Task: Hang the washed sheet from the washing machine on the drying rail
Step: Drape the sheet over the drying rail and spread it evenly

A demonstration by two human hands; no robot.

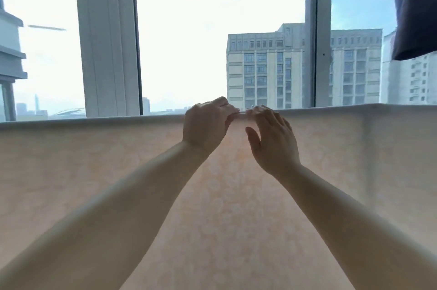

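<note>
The sheet (224, 195) is already draped over the drying rail, which itself is hidden under the fold; its top edge runs as a long, nearly level line from the left border of the view to the right, rising a little toward the right. The pale peach cloth hangs flat below that line and fills the lower half of the view, so the sheet's long axis lies left to right across the person's front.

Both hands meet at the middle of that top edge. The left hand (208, 126) has its fingers curled over the fold and appears to pinch it, with a small clear object, perhaps a clip, just visible at its fingertips; what it is cannot be told for sure. The right hand (272, 138) has its fingers spread and fairly straight, fingertips resting on the top edge just beside the left hand, thumb held apart from the cloth.

From this central hold, the cloth extends about equally to either side, so neither hand is nearer to an end. Any smoothing or fixing move would likely run outward along the edge, the left hand leftward and the right hand rightward.

A dark cloth (416, 6) hangs at the upper right, well apart from the hands.
</note>
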